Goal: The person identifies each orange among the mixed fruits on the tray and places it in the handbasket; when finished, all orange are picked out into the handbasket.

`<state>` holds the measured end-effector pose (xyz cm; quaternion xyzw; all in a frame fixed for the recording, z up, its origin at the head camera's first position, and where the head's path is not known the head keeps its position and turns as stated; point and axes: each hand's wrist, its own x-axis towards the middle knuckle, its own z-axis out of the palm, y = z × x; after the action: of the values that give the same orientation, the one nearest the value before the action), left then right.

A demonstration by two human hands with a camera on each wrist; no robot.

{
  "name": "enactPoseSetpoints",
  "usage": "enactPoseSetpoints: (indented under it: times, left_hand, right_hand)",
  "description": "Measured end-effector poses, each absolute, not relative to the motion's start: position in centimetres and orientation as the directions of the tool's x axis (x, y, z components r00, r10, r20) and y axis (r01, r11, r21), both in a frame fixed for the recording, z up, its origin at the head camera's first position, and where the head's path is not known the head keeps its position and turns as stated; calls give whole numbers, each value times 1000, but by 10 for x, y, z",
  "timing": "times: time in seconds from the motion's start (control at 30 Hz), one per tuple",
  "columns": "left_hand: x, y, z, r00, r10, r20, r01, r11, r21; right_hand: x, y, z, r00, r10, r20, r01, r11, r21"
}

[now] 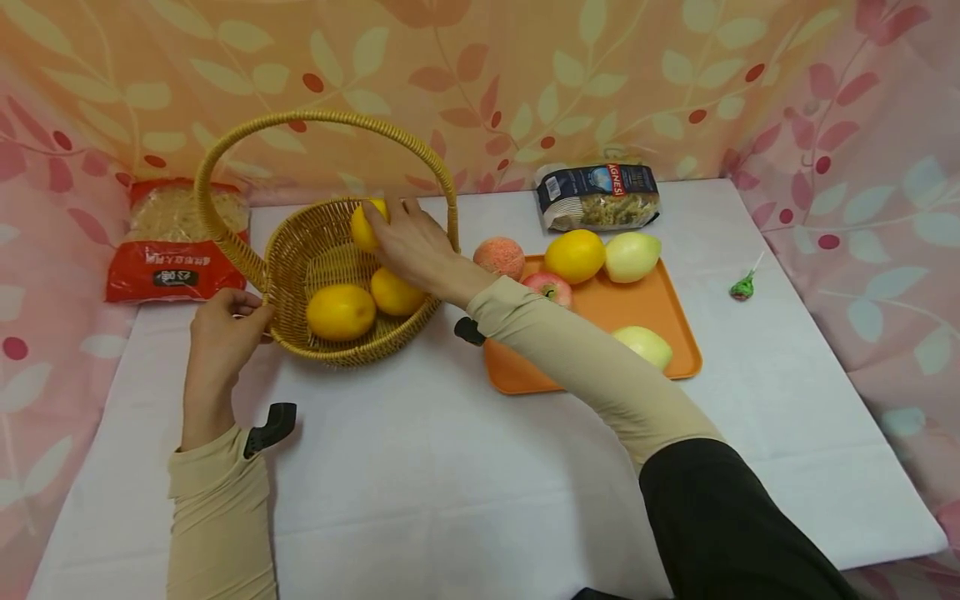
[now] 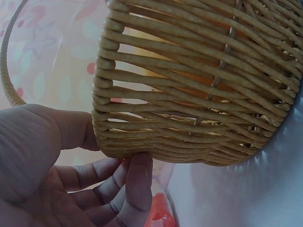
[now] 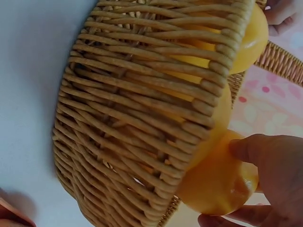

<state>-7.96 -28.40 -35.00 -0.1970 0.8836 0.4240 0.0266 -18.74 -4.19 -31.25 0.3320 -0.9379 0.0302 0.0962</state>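
Observation:
On the left of the table, a woven wicker basket with a tall arched handle holds two lemons in its bowl. My left hand pinches the basket's left rim between thumb and fingers, as the left wrist view shows close up. Reaching under the handle, my right hand grips another lemon inside the far rim. In the right wrist view, fingers and thumb curl round that lemon, right at the basket's edge and close against its neighbour.
Right of the basket, an orange tray bears a lemon, pale green fruits and a pink fruit, with a round peach-coloured fruit at its corner. A red noodle bag, a pasta bag and a green lollipop lie around.

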Motion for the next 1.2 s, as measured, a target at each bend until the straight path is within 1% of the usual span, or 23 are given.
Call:
enactPoseSetpoints:
  times: [0.17,0.33,0.47,0.63,0.87,1.2]
  left_hand:
    - [-80,-284,-350,-921,-325,-215,-372,565,737]
    - [-80,-285,-350,-920,-322,-223,-377,571,730]
    - [-81,-286,-351,-918,-324,-227,-381,570,728]
    - [-81,-286,-352,-920,-322,-224,-377,572,728]
    - [-80,-284,-352,-926,-320,-200,-357,573,738]
    - [-80,-285,-351,-925,-315,-213,-363,567,739]
  right_hand:
    - [-190,-44,-318,-790,-594,152,-598,801,25]
    - [-193,-43,-320,-808,-585,69,-587,809,-7]
    - [-193,-42,-322,-794,-606,40,-607,794,-24]
    - [-194,-41,-323,-781,-625,23,-625,781,-5]
    - [-195,-41,-325,-772,-635,-33,-635,772,-3]
    - [-196,-40,-324,-760,-648,-46,-649,761,-4]
